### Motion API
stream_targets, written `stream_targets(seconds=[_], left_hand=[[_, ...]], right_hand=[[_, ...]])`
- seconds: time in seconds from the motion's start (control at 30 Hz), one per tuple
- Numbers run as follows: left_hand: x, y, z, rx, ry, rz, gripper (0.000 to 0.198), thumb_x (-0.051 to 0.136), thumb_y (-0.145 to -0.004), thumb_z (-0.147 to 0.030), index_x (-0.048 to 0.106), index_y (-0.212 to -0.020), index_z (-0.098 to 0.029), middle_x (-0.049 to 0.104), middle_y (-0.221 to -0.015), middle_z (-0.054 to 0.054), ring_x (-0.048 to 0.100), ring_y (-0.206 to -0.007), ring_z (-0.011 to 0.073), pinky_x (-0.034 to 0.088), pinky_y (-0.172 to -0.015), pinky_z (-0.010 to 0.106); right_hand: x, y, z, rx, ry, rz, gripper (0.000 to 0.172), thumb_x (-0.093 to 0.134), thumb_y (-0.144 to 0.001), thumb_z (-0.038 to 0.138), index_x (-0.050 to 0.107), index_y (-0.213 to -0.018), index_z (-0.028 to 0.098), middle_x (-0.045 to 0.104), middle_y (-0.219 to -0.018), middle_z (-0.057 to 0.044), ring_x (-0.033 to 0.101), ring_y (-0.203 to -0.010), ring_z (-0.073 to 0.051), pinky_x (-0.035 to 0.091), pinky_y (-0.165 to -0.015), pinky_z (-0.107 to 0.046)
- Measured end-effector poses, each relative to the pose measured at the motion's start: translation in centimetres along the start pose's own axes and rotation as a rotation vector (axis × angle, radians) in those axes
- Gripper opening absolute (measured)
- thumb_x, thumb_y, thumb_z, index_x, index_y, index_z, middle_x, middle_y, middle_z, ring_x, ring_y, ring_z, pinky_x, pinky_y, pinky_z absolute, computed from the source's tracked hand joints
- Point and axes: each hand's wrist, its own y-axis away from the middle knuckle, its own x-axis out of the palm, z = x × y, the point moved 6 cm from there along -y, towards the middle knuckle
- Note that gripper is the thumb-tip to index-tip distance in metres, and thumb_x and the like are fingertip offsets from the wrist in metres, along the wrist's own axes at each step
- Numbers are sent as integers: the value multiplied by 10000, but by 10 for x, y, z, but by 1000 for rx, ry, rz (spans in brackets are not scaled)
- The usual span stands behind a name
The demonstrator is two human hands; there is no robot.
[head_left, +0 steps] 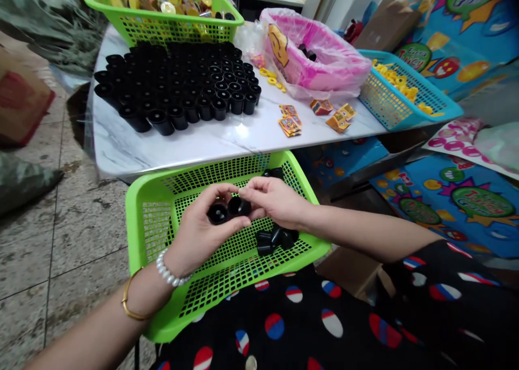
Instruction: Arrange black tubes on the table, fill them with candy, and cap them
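Note:
Over a lime-green plastic mesh basket [152, 235] on my lap, my left hand [198, 235] grips a short black plastic tube [218, 213] with its open end showing. My right hand [275, 200] pinches a second black plastic piece [239, 206] between its fingertips, right beside the tube. The two pieces are very close, and I cannot tell whether they touch. Several loose black tubes [275, 237] lie in the basket below my right hand, and another black piece [272, 173] sits near the basket's far rim.
Beyond the basket, a white marble table [133, 148] holds several rows of upright black tubes [174, 83], a green basket of gold coins [162, 19], a pink plastic bag [320, 51], printed paper packets [290, 120] and a blue basket of yellow pieces [405, 97]. Tiled floor lies left.

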Motion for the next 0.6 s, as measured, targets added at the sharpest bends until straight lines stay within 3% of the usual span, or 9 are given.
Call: stream_targets(seconds=[0.1,0.23,0.33,0.4,0.6], left_hand=[[-3,3,-4,37,-32,-25,334,796,-741,-348,618,-987,-208,649,-995,30,607,-938,190,459,-858,308],[-3,4,1,-50,47,3,286,746,-783,-284,546,-974,-211,695,-1056,49,654,-961,201,490,-864,325],[1,2,8,-137,-7,65,305,756,-759,-336,568,-963,-209,711,-966,39,666,-894,210,500,-824,337],[4,0,12,-174,-61,108,325,757,-746,-389,611,-975,-211,712,-943,33,662,-864,212,498,-800,341],[8,-2,17,-217,-69,166,346,738,-752,-427,645,-1017,-224,716,-942,22,659,-856,210,490,-803,346]], right_hand=[[1,2,9,-58,277,120,186,562,-927,329,578,-826,173,627,-727,12,614,-644,-95,558,-666,-272],[-8,17,27,-355,1183,273,143,546,-899,185,676,-845,160,657,-798,-32,579,-757,-150,478,-774,-332],[-16,33,15,-393,1652,530,145,574,-864,157,705,-806,141,659,-793,-68,542,-781,-186,426,-840,-372],[-20,40,6,-367,1761,640,152,599,-868,220,720,-826,139,662,-815,-82,532,-830,-208,401,-871,-375],[-11,30,-8,-318,1844,586,257,590,-894,370,734,-966,169,651,-931,-106,504,-944,-267,374,-832,-391]])
